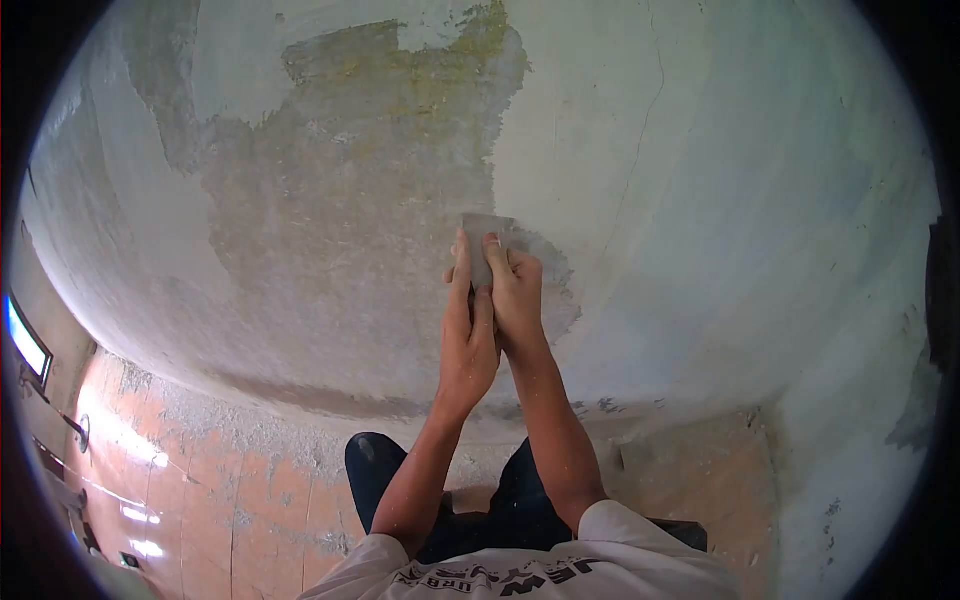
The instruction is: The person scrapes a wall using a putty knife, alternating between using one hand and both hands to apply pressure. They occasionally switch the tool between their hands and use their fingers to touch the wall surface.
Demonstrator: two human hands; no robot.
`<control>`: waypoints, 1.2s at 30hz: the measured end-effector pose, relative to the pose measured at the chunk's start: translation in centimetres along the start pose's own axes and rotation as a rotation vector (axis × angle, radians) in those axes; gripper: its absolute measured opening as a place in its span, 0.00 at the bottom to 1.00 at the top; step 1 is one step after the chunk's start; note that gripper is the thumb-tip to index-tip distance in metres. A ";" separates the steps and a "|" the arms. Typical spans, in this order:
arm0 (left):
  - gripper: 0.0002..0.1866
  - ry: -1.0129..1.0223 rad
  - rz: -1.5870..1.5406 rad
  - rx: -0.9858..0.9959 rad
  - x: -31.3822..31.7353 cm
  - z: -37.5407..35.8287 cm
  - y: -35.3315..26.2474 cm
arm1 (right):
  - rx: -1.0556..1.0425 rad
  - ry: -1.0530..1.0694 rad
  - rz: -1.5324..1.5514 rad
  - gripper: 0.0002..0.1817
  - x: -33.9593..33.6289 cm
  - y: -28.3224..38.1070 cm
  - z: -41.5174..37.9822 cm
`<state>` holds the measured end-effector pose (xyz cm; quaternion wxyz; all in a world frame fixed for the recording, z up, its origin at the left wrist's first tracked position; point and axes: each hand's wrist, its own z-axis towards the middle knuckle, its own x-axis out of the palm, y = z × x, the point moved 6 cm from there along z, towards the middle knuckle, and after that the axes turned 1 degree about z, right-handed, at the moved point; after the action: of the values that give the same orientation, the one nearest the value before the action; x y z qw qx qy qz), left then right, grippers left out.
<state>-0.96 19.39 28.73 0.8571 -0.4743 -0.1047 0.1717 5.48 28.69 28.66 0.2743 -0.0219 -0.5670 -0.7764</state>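
A flat grey scraper blade (483, 222) is held against the wall (620, 130) by both of my hands, near the middle of the view. My left hand (468, 335) lies along the blade's left side, its fingers pointing up and its thumb on the blade. On the right, my right hand (515, 290) grips the same blade, thumb on its face and fingers curled. Around the blade, a bare grey-brown patch (340, 190) meets pale paint with a ragged edge.
Flakes and dust lie on the orange tiled floor (200, 480) at the lower left. My bent dark-trousered knees (375, 470) are close below the wall. A bright window (28, 340) is at the far left. A thin crack runs down the wall's right part.
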 end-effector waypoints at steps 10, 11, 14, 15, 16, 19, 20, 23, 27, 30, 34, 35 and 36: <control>0.34 0.016 -0.002 -0.087 -0.5 0.3 -2.7 | 0.018 -0.011 0.094 0.24 1.3 1.0 0.2; 0.34 0.021 -0.022 -0.072 -0.2 0.0 -3.4 | 0.028 -0.017 0.097 0.24 1.1 0.8 0.0; 0.33 0.003 -0.032 -0.075 0.1 -0.8 -2.3 | 0.064 -0.014 0.064 0.25 0.7 -0.1 -0.6; 0.34 -0.022 -0.018 -0.071 0.0 -0.7 -1.5 | 0.044 -0.046 0.056 0.25 0.8 -0.3 -0.3; 0.34 -0.018 -0.021 -0.073 -0.1 -0.2 -0.4 | 0.027 -0.078 0.046 0.25 0.8 -0.3 -0.2; 0.34 -0.042 0.023 0.174 -0.9 1.8 -1.4 | -0.080 -0.026 0.004 0.25 1.8 1.7 1.8; 0.34 -0.024 0.011 0.110 -1.0 1.8 -2.5 | -0.071 -0.028 0.006 0.25 2.0 2.0 1.2; 0.34 -0.008 -0.009 0.058 -0.9 1.9 -3.7 | -0.071 -0.007 0.032 0.25 2.3 2.7 0.8; 0.33 -0.004 -0.050 0.012 -0.4 0.8 -3.7 | -0.089 -0.071 0.073 0.24 1.8 1.1 1.5; 0.33 0.025 0.041 0.205 -1.1 4.2 -3.3 | -0.112 -0.047 0.098 0.23 3.2 4.8 2.9; 0.33 0.041 0.015 0.152 -1.0 3.2 -4.0 | -0.066 -0.046 0.146 0.23 3.7 4.7 1.5; 0.33 0.048 0.008 0.140 -1.0 3.1 -4.3 | -0.061 -0.101 0.133 0.24 3.2 4.0 1.3; 0.33 0.053 0.001 0.130 -1.0 3.0 -4.6 | -0.070 -0.100 0.133 0.24 3.0 4.2 1.4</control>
<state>-1.99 19.07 34.22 0.8884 -0.4221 -0.0703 0.1659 4.43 27.90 33.88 0.2954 -0.1078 -0.5501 -0.7737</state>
